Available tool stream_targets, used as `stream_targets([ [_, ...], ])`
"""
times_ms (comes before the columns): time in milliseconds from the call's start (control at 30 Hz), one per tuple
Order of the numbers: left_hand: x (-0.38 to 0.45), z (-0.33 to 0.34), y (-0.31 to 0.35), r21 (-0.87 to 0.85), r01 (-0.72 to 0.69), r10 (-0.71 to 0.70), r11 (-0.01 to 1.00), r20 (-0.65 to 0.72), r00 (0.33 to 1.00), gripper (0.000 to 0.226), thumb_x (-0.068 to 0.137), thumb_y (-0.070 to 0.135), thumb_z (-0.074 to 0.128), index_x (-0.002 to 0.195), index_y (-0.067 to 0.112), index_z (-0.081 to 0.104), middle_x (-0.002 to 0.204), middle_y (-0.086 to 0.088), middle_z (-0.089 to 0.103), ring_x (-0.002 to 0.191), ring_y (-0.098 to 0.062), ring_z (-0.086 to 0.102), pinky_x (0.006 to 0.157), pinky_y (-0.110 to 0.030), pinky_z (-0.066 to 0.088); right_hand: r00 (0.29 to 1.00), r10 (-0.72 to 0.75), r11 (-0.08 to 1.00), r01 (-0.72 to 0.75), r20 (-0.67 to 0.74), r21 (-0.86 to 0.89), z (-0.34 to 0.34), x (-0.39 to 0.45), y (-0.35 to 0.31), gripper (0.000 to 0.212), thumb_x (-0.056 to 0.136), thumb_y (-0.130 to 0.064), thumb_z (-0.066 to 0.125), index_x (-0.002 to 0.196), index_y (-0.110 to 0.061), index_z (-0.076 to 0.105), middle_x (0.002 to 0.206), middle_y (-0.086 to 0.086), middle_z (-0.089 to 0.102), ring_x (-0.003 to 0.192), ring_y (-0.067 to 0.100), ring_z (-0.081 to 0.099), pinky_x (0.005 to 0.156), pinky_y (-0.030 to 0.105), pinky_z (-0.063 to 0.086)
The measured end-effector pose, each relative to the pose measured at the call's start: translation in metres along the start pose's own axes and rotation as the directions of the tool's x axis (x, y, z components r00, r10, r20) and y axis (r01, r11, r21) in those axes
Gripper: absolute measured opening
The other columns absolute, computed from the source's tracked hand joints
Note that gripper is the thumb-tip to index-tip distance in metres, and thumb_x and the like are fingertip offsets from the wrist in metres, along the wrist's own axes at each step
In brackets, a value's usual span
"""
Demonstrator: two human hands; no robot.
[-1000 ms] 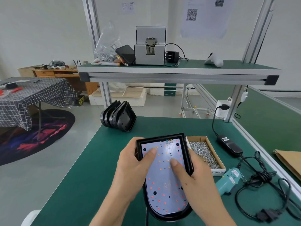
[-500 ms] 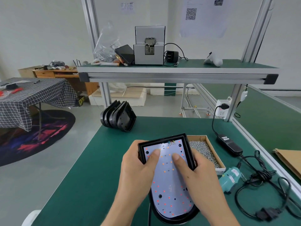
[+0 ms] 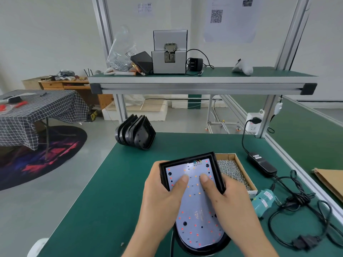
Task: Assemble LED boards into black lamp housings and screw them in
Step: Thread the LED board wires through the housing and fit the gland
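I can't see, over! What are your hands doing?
Both hands grip housing, thumbs pressing LED board. Board seated, unscrewed. Nothing blocking.

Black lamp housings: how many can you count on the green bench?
About 6: one in the hands, holding the LED board; roughly five stacked at the far-left edge, some possibly hidden.

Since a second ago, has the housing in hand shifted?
Yes. The black lamp housing has shifted right toward the screw box; its top corner now overlaps the box's left wall.
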State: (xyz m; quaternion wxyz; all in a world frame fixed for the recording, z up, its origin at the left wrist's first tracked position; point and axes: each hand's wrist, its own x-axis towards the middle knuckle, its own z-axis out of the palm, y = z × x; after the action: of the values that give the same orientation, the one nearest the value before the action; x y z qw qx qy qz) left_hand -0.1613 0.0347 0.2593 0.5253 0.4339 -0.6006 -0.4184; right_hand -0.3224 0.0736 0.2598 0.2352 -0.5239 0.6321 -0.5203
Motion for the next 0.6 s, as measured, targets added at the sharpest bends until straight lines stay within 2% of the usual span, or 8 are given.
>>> stream_targets([
  [100,0.0009,0.0001,0.0013,0.005,0.0,0.0,1.0,0.023,1.0,0.019,0.085,0.034,0.07,0.099,0.043,0.063,0.099,0.012,0.077,0.091,-0.011,0.075,0.081,-0.043,0.062,1.0,0.017,1.0,-0.017,0.007,-0.007,-0.0017,-0.0001,-0.0016,0.06,0.078,-0.075,0.052,0.063,-0.017,0.046,0.053,-0.011,0.041,0.051,0.01,0.036,0.055,0.032,0.035],
  [200,0.0015,0.0013,0.0039,-0.008,-0.001,0.001,1.0,0.031,1.0,0.015,0.087,0.036,0.068,0.099,0.042,0.063,0.099,0.011,0.076,0.092,-0.013,0.074,0.083,-0.047,0.062,1.0,0.018,1.0,-0.018,0.02,-0.004,-0.0037,-0.0009,-0.0027,0.06,0.077,-0.076,0.05,0.064,-0.018,0.044,0.054,-0.011,0.037,0.053,0.011,0.034,0.056,0.034,0.036],
  [300,0.0005,0.0032,0.0043,-0.036,0.007,-0.007,0.999,0.002,1.0,0.019,0.084,0.033,0.072,0.099,0.041,0.066,0.097,0.009,0.077,0.09,-0.015,0.075,0.083,-0.047,0.062,0.999,0.011,0.999,-0.012,0.045,0.03,-0.0052,-0.0014,-0.0012,0.06,0.077,-0.075,0.049,0.069,-0.015,0.054,0.056,-0.011,0.045,0.053,0.009,0.04,0.055,0.032,0.038],
  [333,0.0001,0.0033,0.0039,-0.046,0.011,-0.011,0.999,-0.006,1.0,0.02,0.082,0.032,0.074,0.099,0.04,0.066,0.097,0.008,0.078,0.09,-0.016,0.076,0.082,-0.047,0.063,0.998,0.016,0.998,-0.02,0.063,0.062,-0.005,-0.0016,-0.0013,0.058,0.078,-0.074,0.05,0.074,-0.017,0.061,0.058,-0.012,0.051,0.054,0.007,0.044,0.054,0.029,0.04],
  [433,-0.0001,0.003,0.0029,-0.052,0.019,-0.018,0.998,0.015,1.0,0.024,0.081,0.03,0.075,0.1,0.04,0.066,0.096,0.007,0.078,0.088,-0.017,0.076,0.079,-0.043,0.063,0.991,0.04,0.983,-0.062,0.126,0.175,-0.0036,-0.0032,-0.0033,0.03,0.079,-0.066,0.055,0.077,-0.04,0.069,0.059,-0.018,0.061,0.053,-0.001,0.053,0.049,0.014,0.041],
  [500,-0.0001,0.0023,0.0028,-0.062,0.032,-0.03,0.998,0.034,0.999,0.025,0.081,0.03,0.075,0.101,0.04,0.065,0.095,0.007,0.078,0.087,-0.017,0.076,0.078,-0.041,0.064,0.988,0.032,0.977,-0.063,0.151,0.205,-0.0039,-0.0038,-0.0018,0.026,0.08,-0.064,0.056,0.08,-0.043,0.07,0.065,-0.015,0.068,0.055,-0.001,0.057,0.05,0.013,0.042],
  [600,0.0,0.0016,0.0044,-0.09,0.046,-0.042,0.995,0.042,0.998,0.024,0.08,0.028,0.076,0.101,0.035,0.067,0.096,0.003,0.078,0.089,-0.022,0.076,0.082,-0.048,0.064,0.986,0.052,0.968,-0.089,0.16,0.236,-0.004,-0.0048,-0.0012,0.027,0.082,-0.064,0.056,0.091,-0.043,0.072,0.081,-0.009,0.077,0.067,0.002,0.067,0.055,0.014,0.046],
])
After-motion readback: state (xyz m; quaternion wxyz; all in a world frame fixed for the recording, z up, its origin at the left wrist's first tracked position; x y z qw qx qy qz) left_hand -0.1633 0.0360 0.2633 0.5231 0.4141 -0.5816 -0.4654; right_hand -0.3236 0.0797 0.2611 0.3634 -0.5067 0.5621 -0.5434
